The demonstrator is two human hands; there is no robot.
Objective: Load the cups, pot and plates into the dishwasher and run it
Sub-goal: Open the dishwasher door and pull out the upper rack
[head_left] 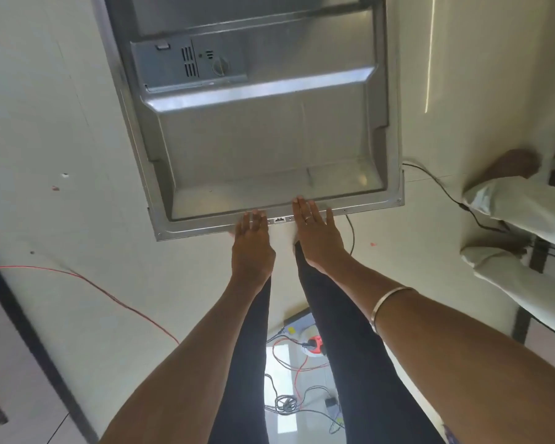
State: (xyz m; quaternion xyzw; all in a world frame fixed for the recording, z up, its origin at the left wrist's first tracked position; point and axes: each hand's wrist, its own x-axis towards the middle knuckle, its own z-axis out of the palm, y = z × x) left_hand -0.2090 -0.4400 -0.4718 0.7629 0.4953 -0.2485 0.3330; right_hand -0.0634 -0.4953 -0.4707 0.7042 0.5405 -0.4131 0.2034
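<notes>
The dishwasher door (237,139) lies folded down flat, its steel inner face up, with the grey detergent dispenser (189,64) near the hinge side. My left hand (252,246) and my right hand (316,238) rest side by side on the door's near edge, either side of the latch (279,219). Both palms face down with fingers stretched flat over the rim. No cups, pot or plates show in this view. The racks are out of sight above the frame.
A second person's bare feet and pale trousers (507,216) stand at the right. A black cable (442,187) runs from the door corner. A red wire (109,293) crosses the floor left; tangled cables and a power strip (305,344) lie between my legs.
</notes>
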